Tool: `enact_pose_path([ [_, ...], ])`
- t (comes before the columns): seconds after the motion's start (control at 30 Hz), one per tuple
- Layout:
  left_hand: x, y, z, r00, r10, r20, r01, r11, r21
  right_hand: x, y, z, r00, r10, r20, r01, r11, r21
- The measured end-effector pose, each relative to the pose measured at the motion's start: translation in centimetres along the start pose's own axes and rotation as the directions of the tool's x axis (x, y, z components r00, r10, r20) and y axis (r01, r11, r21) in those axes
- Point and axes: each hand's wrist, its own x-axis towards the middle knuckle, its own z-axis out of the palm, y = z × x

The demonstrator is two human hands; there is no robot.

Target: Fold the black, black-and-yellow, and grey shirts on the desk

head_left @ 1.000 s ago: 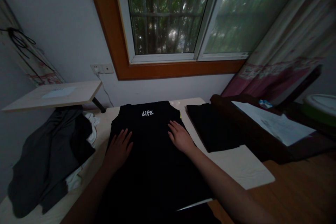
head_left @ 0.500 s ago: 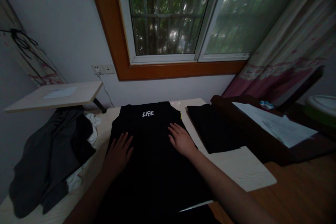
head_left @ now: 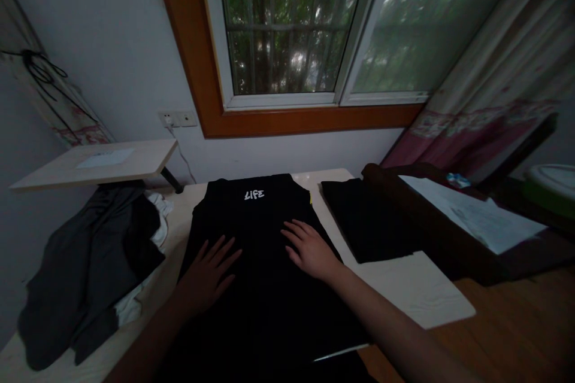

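A black garment [head_left: 265, 239], by its look a shirt with white lettering near its far end, lies spread flat on the pale table [head_left: 417, 293]. My left hand [head_left: 206, 275] rests on its left side with the fingers spread. On the right side of the cloth lies my right hand [head_left: 311, 249], palm down, its fingers stretched out and slightly apart. Neither hand grips the fabric. The garment's near part hangs over the table's front edge and is too dark to make out in detail.
A folded black cloth [head_left: 371, 221] lies on the table's right. Piled at the left are grey, black and white clothes [head_left: 85, 263], partly under a raised shelf [head_left: 135, 161] with a paper. A dark wooden piece of furniture [head_left: 449, 221] bearing a white sheet [head_left: 476, 212] stands at the right.
Both hands have slid slightly toward me over the black garment and a little closer together. The garment stays spread in place; the view has shifted slightly.
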Motion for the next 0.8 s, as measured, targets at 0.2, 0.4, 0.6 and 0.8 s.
enact_pose_path([
  [0.2,0.2,0.9,-0.7,0.999,0.037,0.038,-0.037,0.999,-0.014,-0.8,-1.5,-0.8,0.991,-0.075,0.109,0.069,0.996,0.059],
  [0.4,2.0,0.7,-0.6,0.994,0.084,0.076,-0.078,0.994,-0.079,-0.8,-6.0,0.1,0.967,-0.178,0.18,0.145,0.973,0.182],
  [0.6,3.4,-2.4,1.0,0.999,-0.035,-0.013,0.033,0.996,-0.079,-1.5,-8.5,-0.1,0.905,-0.367,0.216,0.285,0.898,0.335],
  [0.8,3.0,-4.5,2.0,0.995,-0.067,-0.079,0.058,0.992,-0.11,0.6,-3.5,0.5,0.97,-0.203,0.135,0.17,0.96,0.223],
])
